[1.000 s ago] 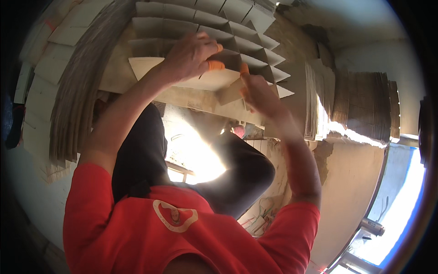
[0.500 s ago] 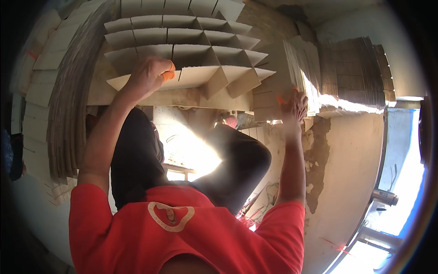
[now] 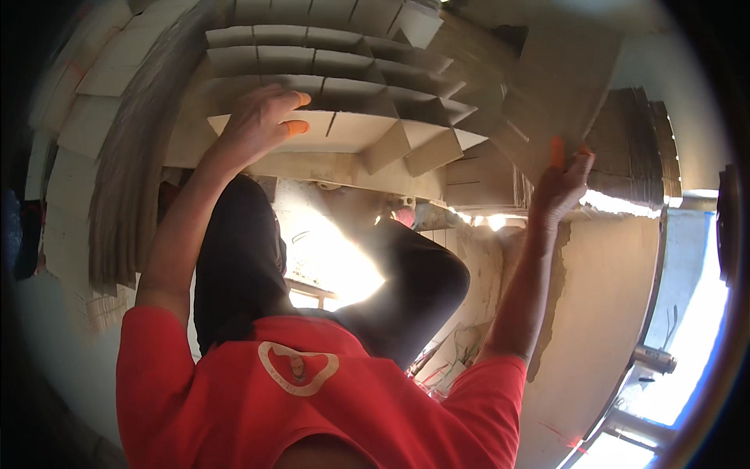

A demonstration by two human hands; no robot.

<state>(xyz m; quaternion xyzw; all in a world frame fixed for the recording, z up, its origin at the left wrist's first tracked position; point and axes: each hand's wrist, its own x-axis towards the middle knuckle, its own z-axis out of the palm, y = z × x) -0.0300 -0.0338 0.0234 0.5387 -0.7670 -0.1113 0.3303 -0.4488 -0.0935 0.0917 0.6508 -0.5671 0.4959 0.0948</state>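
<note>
In front of me stands a grid of slotted cardboard dividers (image 3: 361, 131), its strips crossing upright. My left hand (image 3: 259, 125) is over the near left part of this grid, thumb and forefinger apart, with orange covers on both tips. Whether it touches the nearest strip is hard to see. On the right, my right hand (image 3: 564, 181) pinches the lower end of a flat cardboard strip (image 3: 566, 66), raised and slightly blurred. Orange also shows on those fingertips. Behind the raised strip, part of a cardboard stack is hidden.
Tall stacks of slotted cardboard strips (image 3: 144, 148) line the left side. Another cardboard stack (image 3: 629, 144) sits at the right, with a shorter pile (image 3: 480, 176) nearer the grid. The grid rests on a low wooden surface (image 3: 312, 166) in front of my bent knees.
My right hand has moved right and lifted a cardboard strip up from the near right pile. My left thumb and forefinger have spread apart. The view has shifted slightly.
</note>
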